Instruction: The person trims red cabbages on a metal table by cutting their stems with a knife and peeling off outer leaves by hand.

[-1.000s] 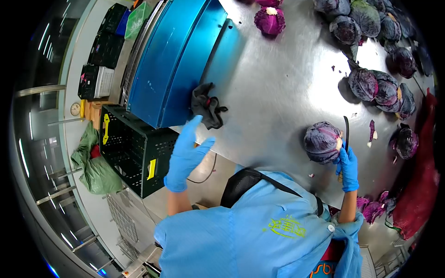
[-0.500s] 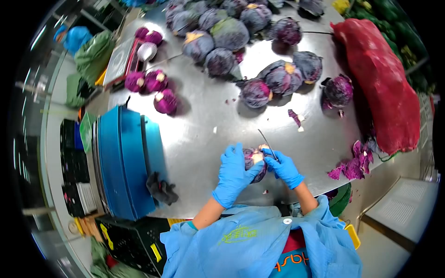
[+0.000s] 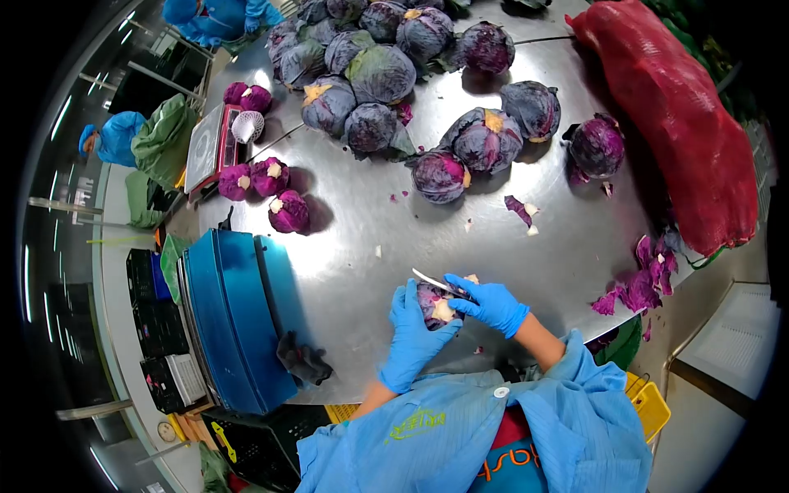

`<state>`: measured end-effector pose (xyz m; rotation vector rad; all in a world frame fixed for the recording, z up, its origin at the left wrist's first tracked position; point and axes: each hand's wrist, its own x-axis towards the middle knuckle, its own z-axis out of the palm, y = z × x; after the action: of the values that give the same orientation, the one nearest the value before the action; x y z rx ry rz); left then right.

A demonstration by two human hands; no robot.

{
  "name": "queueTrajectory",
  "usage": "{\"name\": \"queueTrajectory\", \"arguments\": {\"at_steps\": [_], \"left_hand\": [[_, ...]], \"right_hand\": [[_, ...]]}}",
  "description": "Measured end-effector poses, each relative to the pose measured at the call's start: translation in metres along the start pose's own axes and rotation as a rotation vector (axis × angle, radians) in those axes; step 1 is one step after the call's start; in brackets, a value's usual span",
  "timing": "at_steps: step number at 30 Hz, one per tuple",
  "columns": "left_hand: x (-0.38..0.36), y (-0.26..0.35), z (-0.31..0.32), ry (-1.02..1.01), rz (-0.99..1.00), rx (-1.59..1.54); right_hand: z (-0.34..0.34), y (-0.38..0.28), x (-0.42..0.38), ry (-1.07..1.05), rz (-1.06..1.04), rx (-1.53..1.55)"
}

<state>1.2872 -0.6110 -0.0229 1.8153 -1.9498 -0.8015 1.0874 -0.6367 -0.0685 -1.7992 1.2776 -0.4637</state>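
Note:
My left hand [image 3: 413, 337], in a blue glove, is wrapped round the near side of a red cabbage [image 3: 434, 301] just above the table's front edge. A pale cut stem end shows on the cabbage. In my right hand [image 3: 493, 307], also gloved in blue, is a knife [image 3: 433, 280], its blade pointing left across the cabbage's far side. A small pale trimming lies by the right fingers. Beyond my hands, a purple leaf scrap [image 3: 518, 210] with pale stem bits rests on the metal table [image 3: 353, 263].
Several untrimmed cabbages [image 3: 382, 76] pile up at the back. Trimmed cabbages [image 3: 288, 212] sit left, near a scale [image 3: 205, 148]. Blue bins [image 3: 234, 320] and a dark glove [image 3: 302, 359] stand left; a red net sack [image 3: 670, 123] and leaf peelings [image 3: 637, 283] lie right. Other people work at far left.
The view has shifted a little. The knife blade has swung from pointing up and away to lying left across the cabbage, and the cabbage has turned in my left hand.

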Motion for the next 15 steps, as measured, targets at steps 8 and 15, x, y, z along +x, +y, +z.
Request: {"name": "queueTrajectory", "arguments": {"at_steps": [8, 15], "left_hand": [[0.016, -0.009, 0.001, -0.022, 0.001, -0.069], [0.014, 0.004, 0.001, -0.027, -0.119, -0.051]], "right_hand": [[-0.003, 0.001, 0.016, -0.027, -0.134, -0.124], [-0.004, -0.003, 0.027, 0.037, 0.120, 0.173]]}}
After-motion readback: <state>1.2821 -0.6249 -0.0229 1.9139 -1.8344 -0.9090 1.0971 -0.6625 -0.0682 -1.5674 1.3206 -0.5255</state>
